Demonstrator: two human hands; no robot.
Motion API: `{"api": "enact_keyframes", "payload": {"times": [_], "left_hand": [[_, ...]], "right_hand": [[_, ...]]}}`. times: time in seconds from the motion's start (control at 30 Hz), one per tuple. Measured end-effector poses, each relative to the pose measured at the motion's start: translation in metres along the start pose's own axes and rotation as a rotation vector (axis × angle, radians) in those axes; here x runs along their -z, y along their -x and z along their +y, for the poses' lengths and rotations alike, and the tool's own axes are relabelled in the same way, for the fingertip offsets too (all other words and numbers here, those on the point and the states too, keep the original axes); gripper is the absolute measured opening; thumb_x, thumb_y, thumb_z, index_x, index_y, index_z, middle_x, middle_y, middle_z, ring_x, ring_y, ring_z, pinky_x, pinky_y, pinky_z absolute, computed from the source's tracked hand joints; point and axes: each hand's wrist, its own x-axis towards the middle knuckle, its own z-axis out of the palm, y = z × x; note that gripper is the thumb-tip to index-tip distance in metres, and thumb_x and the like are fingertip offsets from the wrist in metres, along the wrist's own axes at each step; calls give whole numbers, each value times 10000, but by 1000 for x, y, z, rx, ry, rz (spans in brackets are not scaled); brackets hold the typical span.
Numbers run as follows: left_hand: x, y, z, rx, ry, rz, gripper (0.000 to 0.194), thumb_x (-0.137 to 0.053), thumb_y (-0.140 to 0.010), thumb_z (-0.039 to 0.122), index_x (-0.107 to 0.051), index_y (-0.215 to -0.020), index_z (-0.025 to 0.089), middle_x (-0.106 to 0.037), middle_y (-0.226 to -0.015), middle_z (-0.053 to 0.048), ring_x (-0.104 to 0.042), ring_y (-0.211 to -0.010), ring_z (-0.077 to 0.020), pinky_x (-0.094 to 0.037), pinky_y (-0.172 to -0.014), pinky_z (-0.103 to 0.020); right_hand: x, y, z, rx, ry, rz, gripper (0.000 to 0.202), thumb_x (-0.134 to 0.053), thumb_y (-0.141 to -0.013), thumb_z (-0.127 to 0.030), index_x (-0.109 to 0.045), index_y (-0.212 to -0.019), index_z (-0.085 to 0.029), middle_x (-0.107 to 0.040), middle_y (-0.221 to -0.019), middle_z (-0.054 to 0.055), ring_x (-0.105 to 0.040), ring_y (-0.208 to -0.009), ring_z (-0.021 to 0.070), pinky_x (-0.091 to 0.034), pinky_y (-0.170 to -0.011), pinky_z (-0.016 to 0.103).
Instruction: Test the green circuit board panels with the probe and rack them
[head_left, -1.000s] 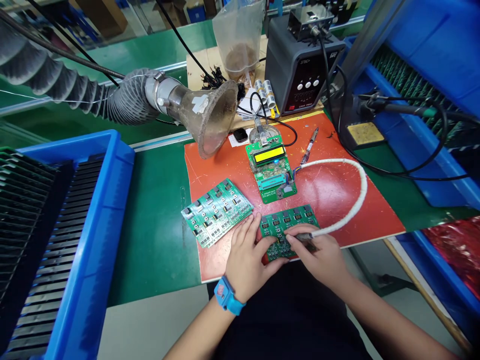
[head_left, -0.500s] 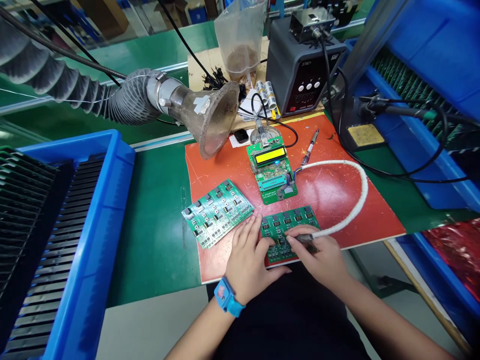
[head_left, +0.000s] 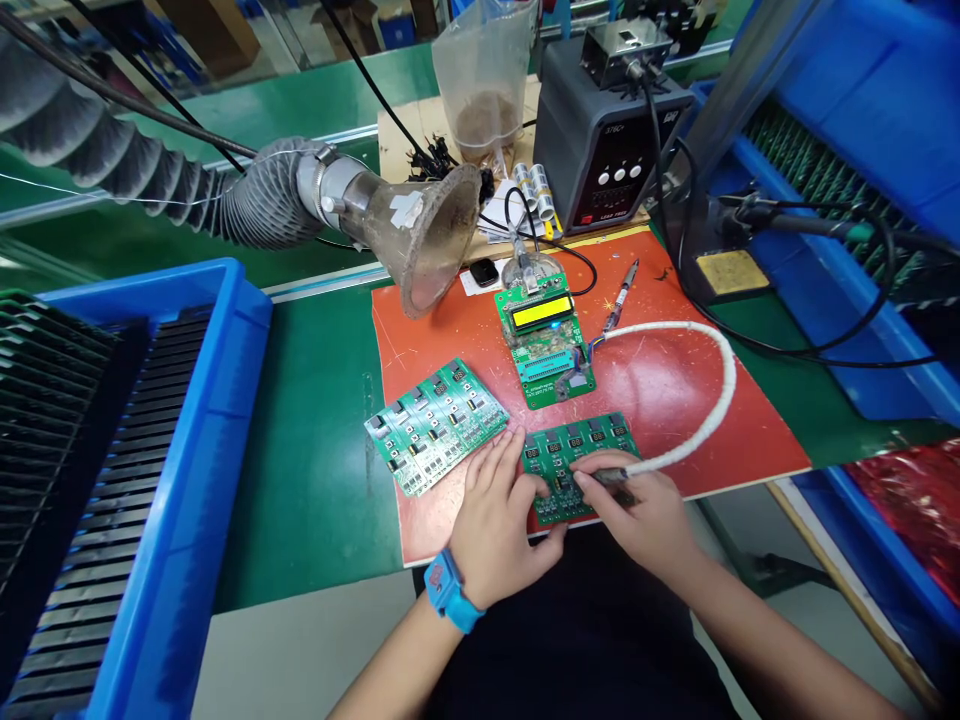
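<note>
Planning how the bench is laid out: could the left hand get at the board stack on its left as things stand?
Probably yes. The left hand lies close beside the board stack, with nothing visible between them, though it seems to be touching the nearer board too.

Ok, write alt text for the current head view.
A person's right hand holds a white-cabled tool over a green circuit board while the left hand rests at its left edge. Beyond it on the red mat lies a board with a yellow screen; more boards lie to the left.
</note>
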Motion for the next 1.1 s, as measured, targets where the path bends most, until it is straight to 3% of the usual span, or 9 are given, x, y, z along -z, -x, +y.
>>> {"api": "enact_keyframes", "payload": {"times": [0.33, 0.67, 0.87, 1.1], "left_hand": [[2, -1, -3, 25, 45, -27, 220, -715, -758, 262, -552, -897, 212, -377, -1518, -151, -350, -1407, -325, -335, -1115, -532], [0, -2, -4, 22, 30, -33, 240, -731, -793, 304, -552, -921, 207, -359, -1526, -165, -351, -1405, -324, -353, -1097, -533], [-3, -2, -3, 50, 31, -19, 289, -752, -772, 311, -525, -923, 214, -361, -1531, -148, -370, -1396, -317, -353, -1099, -527], [-5, -2, -2, 82, 73, 42, 417, -789, -708, 268, -503, -1007, 214, -431, -1488, -150, -404, -1380, -299, -379, -1092, -512]], "right_hand": [[4, -2, -4, -54, -26, -37, 61, -616, -892, -215, -673, -895, -192, -704, -863, 28, -674, -630, 136, -553, -544, 202], [9, -6, -2, -150, -6, -83, 98, -630, -890, -268, -691, -928, -201, -711, -884, 28, -689, -659, 155, -568, -604, 245], [2, -4, -3, -149, -145, -47, 87, -611, -915, -267, -658, -955, -206, -698, -941, 40, -689, -658, 151, -575, -600, 256], [-14, -1, -5, -61, -83, -32, 84, -597, -915, -259, -658, -939, -207, -705, -919, 53, -694, -847, 200, -585, -729, 301]]}}
